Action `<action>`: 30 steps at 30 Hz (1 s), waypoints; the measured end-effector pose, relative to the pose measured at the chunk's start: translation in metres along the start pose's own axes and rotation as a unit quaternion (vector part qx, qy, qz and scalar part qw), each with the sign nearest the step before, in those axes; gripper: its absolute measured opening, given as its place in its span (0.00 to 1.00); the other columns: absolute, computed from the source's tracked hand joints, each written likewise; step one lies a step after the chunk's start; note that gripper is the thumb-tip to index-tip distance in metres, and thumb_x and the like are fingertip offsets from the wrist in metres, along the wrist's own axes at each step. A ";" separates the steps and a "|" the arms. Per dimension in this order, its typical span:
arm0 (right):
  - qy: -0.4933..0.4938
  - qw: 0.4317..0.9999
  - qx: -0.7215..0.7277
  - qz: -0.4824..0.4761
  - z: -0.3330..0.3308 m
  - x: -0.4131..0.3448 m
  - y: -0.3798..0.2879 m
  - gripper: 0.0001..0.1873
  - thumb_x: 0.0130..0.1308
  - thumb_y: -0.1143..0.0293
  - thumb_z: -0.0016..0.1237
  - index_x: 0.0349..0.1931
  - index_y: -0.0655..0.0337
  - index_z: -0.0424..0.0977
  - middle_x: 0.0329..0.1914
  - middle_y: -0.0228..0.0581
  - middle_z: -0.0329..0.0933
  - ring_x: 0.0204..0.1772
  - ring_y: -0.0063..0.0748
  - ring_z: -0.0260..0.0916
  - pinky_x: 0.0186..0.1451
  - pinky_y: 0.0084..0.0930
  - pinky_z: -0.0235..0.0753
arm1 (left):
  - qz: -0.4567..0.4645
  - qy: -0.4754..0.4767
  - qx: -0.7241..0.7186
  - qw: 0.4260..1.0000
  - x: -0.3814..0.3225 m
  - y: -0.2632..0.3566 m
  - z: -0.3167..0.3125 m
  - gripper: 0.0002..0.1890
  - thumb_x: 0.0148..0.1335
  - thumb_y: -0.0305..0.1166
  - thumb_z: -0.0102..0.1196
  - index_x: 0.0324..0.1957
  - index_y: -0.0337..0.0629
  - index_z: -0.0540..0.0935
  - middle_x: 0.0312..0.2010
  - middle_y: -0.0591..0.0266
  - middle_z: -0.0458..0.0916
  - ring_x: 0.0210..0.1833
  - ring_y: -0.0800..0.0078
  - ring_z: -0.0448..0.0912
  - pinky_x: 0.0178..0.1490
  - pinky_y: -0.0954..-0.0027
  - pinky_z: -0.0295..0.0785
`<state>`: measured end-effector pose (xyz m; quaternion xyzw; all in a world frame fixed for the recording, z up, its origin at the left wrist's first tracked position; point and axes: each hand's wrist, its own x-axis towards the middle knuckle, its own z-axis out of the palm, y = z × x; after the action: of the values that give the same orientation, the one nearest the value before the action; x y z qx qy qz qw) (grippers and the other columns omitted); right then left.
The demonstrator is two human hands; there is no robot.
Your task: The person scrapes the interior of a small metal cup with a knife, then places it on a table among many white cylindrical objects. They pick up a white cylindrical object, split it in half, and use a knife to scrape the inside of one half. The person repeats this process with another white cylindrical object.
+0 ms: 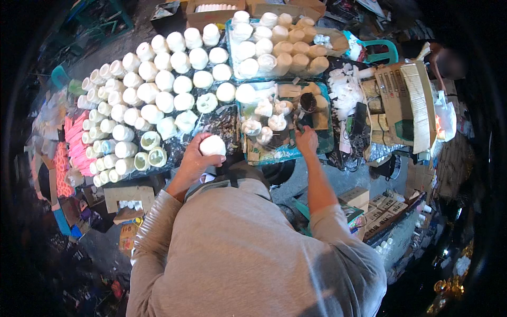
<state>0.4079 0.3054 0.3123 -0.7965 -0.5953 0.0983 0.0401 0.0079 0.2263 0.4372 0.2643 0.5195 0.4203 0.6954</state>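
Observation:
My left hand [190,160] is closed around a rounded white piece [212,146] at the table's near edge. Over the near right of a teal tray [291,155], my right hand [307,138] grips the dark handle of a tool, whose far end I cannot make out. Beyond that hand a dark round container [307,102] stands in the tray. Several crumpled white pieces [277,122] lie in the tray's left half. Rows of white cylindrical pieces [164,80] cover the table to the left, a few with hollow tops showing.
A second tray with white and tan cylinders [283,63] adjoins the first. Pink strips [77,134] lie at the far left. White scraps [344,89], a black phone-like object [359,118] and a cardboard box [400,107] are at the right. A person [449,63] is at the far right.

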 end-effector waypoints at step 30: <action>-0.164 0.839 0.268 -0.444 -0.171 -0.170 -0.233 0.21 0.68 0.63 0.59 0.59 0.63 0.79 0.31 0.45 0.76 0.34 0.46 0.76 0.37 0.39 0.75 | 0.287 0.260 0.375 0.842 -0.077 0.035 -0.020 0.35 0.40 0.27 0.76 0.54 0.34 0.77 0.42 0.49 0.85 0.46 0.58 0.86 0.50 0.64 0.79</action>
<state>0.1779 0.2191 0.5405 -0.3770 -0.8336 0.3546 0.1929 -0.0303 0.1760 0.4975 0.5235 0.7000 0.4273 0.2310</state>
